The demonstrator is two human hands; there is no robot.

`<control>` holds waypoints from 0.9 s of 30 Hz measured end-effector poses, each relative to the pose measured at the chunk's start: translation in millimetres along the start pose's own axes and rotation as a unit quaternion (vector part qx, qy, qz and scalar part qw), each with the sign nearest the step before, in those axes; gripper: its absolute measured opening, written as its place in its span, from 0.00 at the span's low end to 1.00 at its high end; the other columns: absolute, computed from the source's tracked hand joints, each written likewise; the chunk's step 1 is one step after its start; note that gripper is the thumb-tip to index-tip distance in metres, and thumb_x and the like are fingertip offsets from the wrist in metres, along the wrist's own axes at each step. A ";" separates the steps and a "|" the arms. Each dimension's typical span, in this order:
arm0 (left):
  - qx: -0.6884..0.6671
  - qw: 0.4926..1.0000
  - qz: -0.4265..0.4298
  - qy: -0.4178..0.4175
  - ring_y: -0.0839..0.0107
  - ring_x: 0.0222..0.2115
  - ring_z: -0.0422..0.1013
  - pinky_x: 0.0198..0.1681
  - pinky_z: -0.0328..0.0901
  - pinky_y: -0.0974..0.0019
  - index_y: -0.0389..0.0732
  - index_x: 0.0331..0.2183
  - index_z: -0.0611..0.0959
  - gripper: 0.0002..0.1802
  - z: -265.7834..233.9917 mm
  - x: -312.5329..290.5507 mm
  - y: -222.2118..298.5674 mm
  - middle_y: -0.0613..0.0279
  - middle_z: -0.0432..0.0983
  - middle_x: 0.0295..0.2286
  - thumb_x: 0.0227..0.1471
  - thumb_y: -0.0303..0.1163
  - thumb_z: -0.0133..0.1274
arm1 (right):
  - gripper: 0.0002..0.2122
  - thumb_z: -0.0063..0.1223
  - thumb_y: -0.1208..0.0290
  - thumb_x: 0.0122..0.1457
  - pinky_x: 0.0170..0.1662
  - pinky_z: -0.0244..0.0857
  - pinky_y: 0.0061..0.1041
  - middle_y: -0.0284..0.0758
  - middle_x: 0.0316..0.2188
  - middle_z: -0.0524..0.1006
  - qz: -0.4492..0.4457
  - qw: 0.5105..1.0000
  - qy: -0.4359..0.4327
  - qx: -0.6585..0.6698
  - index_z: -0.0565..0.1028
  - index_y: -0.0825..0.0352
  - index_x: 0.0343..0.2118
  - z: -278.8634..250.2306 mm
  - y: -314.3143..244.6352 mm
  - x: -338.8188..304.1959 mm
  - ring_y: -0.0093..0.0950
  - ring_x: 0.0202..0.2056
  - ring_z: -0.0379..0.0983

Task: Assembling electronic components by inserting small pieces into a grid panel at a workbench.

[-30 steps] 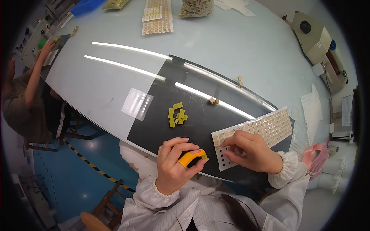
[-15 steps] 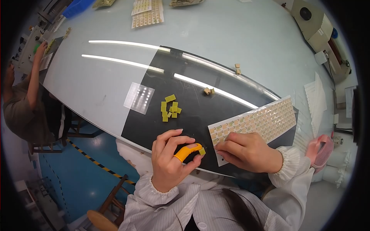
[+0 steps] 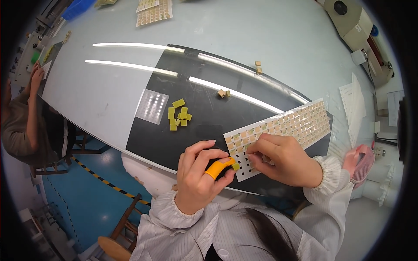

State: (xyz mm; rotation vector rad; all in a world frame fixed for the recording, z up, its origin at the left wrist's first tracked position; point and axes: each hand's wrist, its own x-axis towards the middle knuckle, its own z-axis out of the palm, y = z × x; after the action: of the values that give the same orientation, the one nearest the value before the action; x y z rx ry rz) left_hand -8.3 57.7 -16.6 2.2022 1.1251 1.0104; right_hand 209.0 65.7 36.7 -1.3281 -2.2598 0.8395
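So, which way does the gridded white sheet (image 3: 246, 168) point?

Its long axis runs aslant, from the near left end beside the left hand (image 3: 196, 180) up toward the far right. It lies on the dark mat (image 3: 196, 91) on the table (image 3: 113, 98), with rows of beige squares (image 3: 300, 124) over most of it and dark square spots at the near left end.

And the hands?

The left one pinches a small yellow-green block (image 3: 235, 166) between the thumb and a finger in an orange cover (image 3: 214, 169), right at the sheet's near left edge. The block is too small for me to tell its long axis. The right hand (image 3: 287, 161) is over the sheet, fingers curled toward the thumb; I can't tell whether it grips anything.

What else is on the mat?

A loose cluster of yellow-green blocks (image 3: 178, 114), turned various ways, near a clear dotted sheet (image 3: 152, 106). Two tan blocks (image 3: 224, 93) sit farther off.

Any writing?

A white label (image 3: 358, 27) on the beige machine (image 3: 348, 19), too small to read.
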 end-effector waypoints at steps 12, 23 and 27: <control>0.027 0.999 -0.021 -0.010 0.57 0.45 0.69 0.45 0.66 0.57 0.37 0.27 0.84 0.17 -0.7 1.8 1.2 0.63 0.77 0.33 0.25 0.24 0.67 | 0.08 0.60 0.74 0.51 0.24 0.68 0.29 0.33 0.26 0.71 -0.052 0.998 -0.041 -0.016 0.75 0.65 0.35 10.7 0.1 -4.0 0.32 0.24 0.74; 0.016 1.000 -0.025 -0.003 0.59 0.45 0.68 0.46 0.66 0.57 0.39 0.27 0.84 0.17 -5.8 -1.8 -2.1 0.63 0.77 0.33 0.26 0.28 0.70 | 0.09 0.60 0.78 0.51 0.24 0.66 0.27 0.34 0.26 0.72 -0.030 0.999 -0.020 0.039 0.76 0.66 0.36 12.9 2.8 -2.8 0.30 0.22 0.72; 0.003 1.000 -0.025 0.007 0.59 0.43 0.69 0.45 0.66 0.58 0.40 0.27 0.84 0.17 -4.1 -3.4 -3.2 0.65 0.77 0.32 0.28 0.28 0.71 | 0.08 0.61 0.81 0.51 0.25 0.65 0.26 0.34 0.26 0.72 0.001 0.998 0.040 0.058 0.76 0.68 0.35 17.8 5.5 0.0 0.28 0.24 0.71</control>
State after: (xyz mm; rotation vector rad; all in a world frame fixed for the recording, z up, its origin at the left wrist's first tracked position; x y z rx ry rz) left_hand -14.3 56.9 -17.5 2.1626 1.1850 1.0031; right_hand 202.0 62.4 19.7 -1.2884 -2.1162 0.8886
